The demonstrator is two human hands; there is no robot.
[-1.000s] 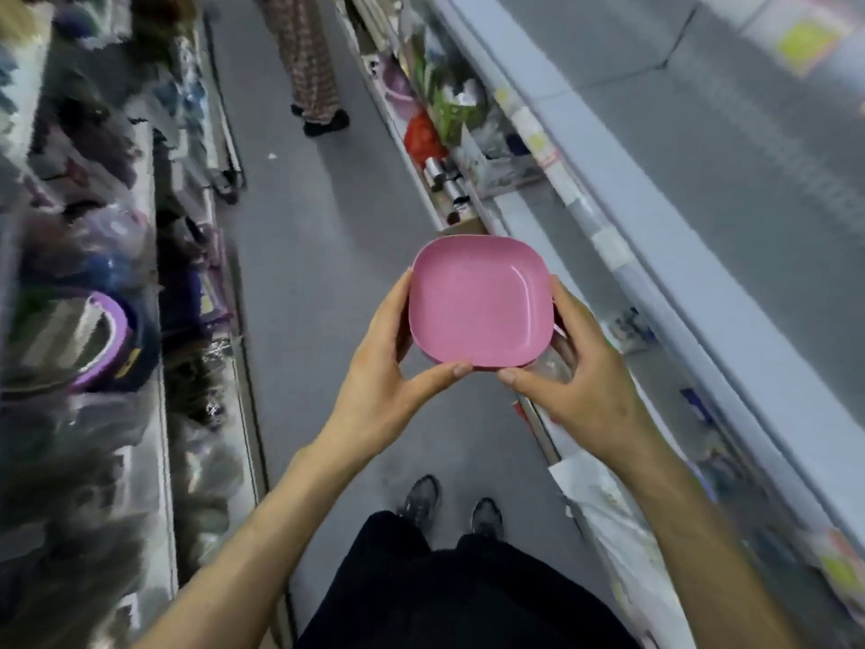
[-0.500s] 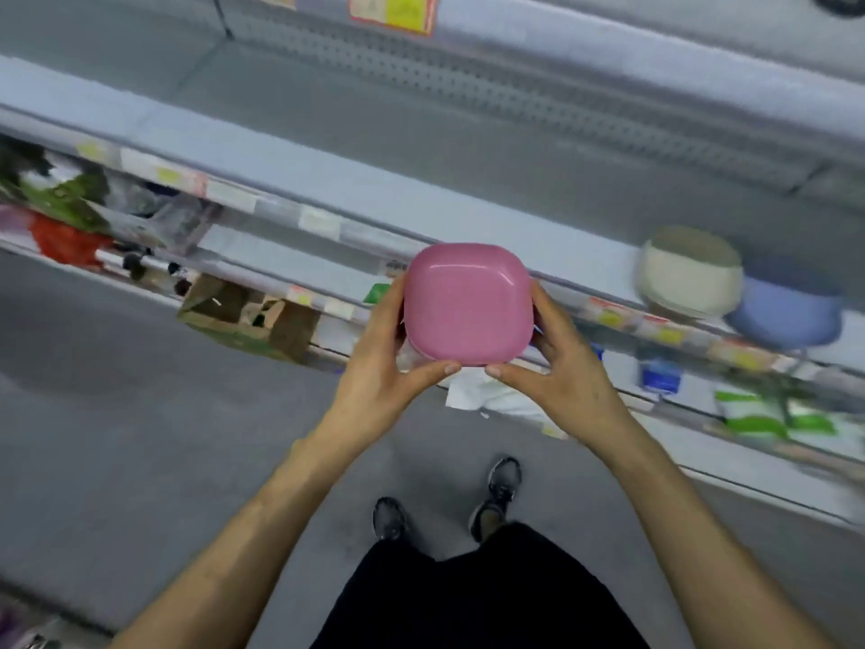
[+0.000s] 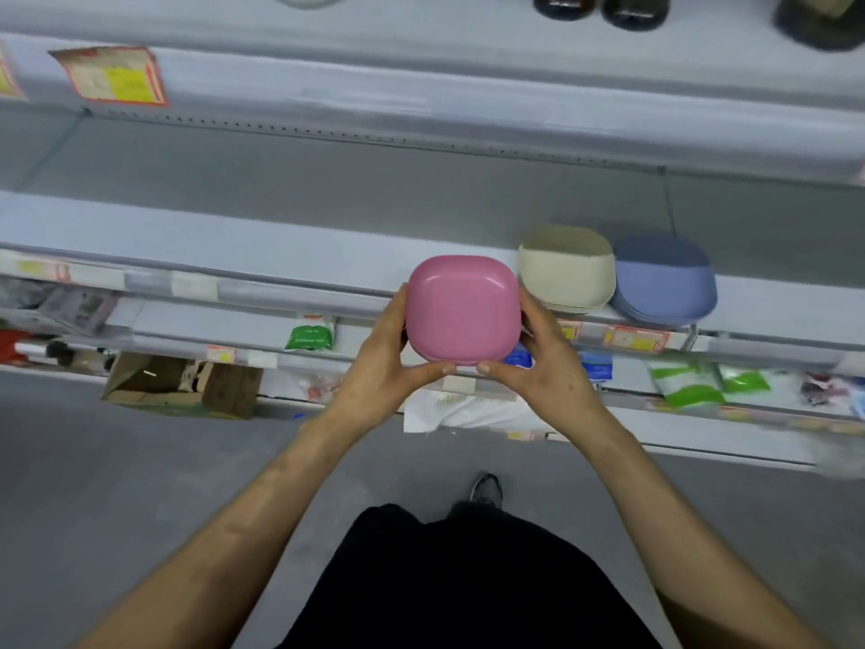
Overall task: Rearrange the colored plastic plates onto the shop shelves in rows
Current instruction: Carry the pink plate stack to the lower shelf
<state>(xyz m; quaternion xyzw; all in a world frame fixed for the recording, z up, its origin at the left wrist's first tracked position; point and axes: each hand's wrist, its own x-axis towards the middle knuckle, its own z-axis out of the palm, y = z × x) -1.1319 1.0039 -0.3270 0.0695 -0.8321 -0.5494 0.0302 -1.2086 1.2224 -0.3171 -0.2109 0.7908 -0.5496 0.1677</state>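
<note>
1. While clasping the left side of the pink plate (image 3: 462, 307) with the left hand (image 3: 379, 367), thumb laid along the near rim and fingers curled out of sight behind the far edge, press evenly to avoid tilting it.
2. Pink plate: bottom up, carried in the air between both hands, over the front lip of the shelf (image 3: 262, 245). Cannot tell whether one plate or several nested.
3. Right hand (image 3: 543, 372): gripping the opposite side the same way, thumb tip on the near rim almost meeting the left thumb, fingers wrapped round the right edge, just beside the beige stack (image 3: 566, 274).
4. Probably about to set pink down on the bare shelf left of beige. Carry forward past the lip, lower flat, and square the front edge with the neighbours. Draw the right fingers out toward the aisle, not sideways, to avoid knocking beige.
5. Beige stack, then blue stack (image 3: 664, 288): both resting on the shelf close to its front edge, side by side, apparently touching. Treat as the line of the row and match the spacing.
</note>
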